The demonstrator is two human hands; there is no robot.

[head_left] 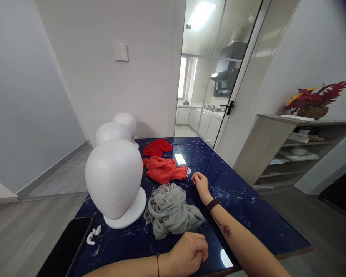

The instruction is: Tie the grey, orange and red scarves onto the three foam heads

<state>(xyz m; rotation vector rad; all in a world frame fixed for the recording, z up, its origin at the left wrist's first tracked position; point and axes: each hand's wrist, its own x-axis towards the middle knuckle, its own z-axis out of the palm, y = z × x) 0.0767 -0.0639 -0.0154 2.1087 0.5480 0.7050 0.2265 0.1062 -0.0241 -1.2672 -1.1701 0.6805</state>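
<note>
My left hand [188,252], with a red string at the wrist, rests on the dark blue marbled table [233,207] as a closed fist. Just beyond it lies a crumpled grey scarf [171,209], which it does not grip. My right hand [201,185], wearing a dark wristband, sits to the right of the scarves with its fingers curled in and nothing visible in them. Nearest to its fingertips is a bunched coral-red scarf [164,169]. Farther back is a bright red scarf [157,147]. A white foam head [115,177] stands left of the grey scarf.
Two more foam heads [112,132] stand in line behind the first. At the near left lie a black phone [67,244] and white earbuds [93,234]. A glass door [207,77] is beyond the table, and a shelf unit [276,146] stands at the right.
</note>
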